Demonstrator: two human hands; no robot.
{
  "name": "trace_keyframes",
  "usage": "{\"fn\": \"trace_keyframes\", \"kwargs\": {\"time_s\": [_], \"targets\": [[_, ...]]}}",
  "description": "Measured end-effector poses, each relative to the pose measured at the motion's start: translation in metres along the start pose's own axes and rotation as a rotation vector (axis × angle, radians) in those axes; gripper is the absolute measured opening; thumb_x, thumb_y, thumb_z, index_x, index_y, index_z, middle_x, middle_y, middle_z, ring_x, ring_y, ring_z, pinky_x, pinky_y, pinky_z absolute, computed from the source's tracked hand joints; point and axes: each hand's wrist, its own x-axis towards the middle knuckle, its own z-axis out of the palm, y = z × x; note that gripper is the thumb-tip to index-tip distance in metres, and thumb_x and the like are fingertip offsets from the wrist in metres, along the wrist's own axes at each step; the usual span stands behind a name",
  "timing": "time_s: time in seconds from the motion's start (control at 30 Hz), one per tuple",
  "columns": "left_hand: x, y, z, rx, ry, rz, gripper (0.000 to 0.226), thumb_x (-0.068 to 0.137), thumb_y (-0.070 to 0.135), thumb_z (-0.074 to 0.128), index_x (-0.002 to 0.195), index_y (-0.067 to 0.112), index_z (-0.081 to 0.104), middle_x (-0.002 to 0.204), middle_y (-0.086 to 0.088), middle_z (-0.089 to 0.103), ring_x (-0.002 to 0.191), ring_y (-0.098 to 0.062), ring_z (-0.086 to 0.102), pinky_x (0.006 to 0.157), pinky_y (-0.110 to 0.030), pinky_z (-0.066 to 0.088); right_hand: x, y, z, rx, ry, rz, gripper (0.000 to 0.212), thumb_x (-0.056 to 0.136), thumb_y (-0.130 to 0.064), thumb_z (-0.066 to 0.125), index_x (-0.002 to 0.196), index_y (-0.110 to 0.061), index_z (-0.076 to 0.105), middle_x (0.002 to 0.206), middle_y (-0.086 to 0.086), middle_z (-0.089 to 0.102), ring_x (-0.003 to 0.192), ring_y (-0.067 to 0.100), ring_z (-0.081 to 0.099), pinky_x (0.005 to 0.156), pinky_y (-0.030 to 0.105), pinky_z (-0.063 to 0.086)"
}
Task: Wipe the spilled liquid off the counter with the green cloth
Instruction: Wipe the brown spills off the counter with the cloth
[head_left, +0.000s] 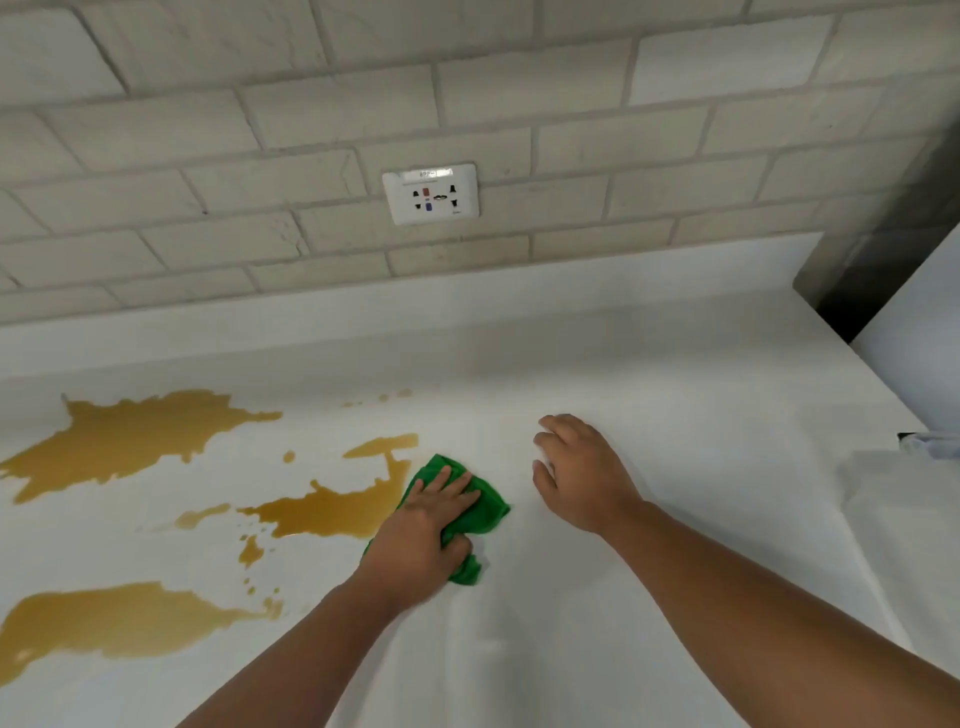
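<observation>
Our left hand (421, 535) clutches the green cloth (483, 512) mid-frame, right hand (582, 475) released; a bunched cloth may smear the spilled liquid (332, 512) leftward.

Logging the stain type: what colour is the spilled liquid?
Amber-brown, like tea, on the white counter; spilled liquid shows clearly in the head view.

Soft, even, shadowless light; slightly blurry overall, with wide-angle bending at edges.
</observation>
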Motion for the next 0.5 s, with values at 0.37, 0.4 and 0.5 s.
{"fn": "trace_keyframes", "kwargs": {"time_s": [0.37,0.4,0.5], "targets": [[0.018,0.012,0.008,0.089,0.073,-0.106,0.061,0.090,0.028,0.046,0.149,0.022,0.039,0.160,0.007,0.026,0.151,-0.017,0.009,0.122,-0.033,-0.002,-0.016,-0.002,0.003,-0.036,-0.068,0.000,0.076,0.090,-0.053,0.014,0.145,-0.010,0.045,0.158,0.009,0.033,0.149,0.027,0.022,0.123,0.043,0.016],[0.007,0.015,0.011,0.073,0.039,-0.043,0.061,0.087,0.029,0.044,0.148,0.023,0.042,0.158,0.009,0.027,0.150,-0.013,0.009,0.122,-0.030,-0.002,-0.017,-0.003,0.004,-0.036,-0.064,0.001,0.076,0.090,-0.053,0.015,0.145,-0.010,0.045,0.158,0.010,0.034,0.148,0.028,0.023,0.122,0.044,0.016],[-0.033,0.011,0.009,-0.005,0.012,0.047,0.061,0.081,0.034,0.042,0.141,0.026,0.053,0.152,0.018,0.035,0.147,-0.003,0.015,0.122,-0.025,0.002,-0.023,-0.009,0.008,-0.036,-0.049,-0.011,0.073,0.092,-0.054,0.019,0.143,-0.009,0.048,0.156,0.011,0.036,0.147,0.029,0.026,0.122,0.046,0.018]]}}
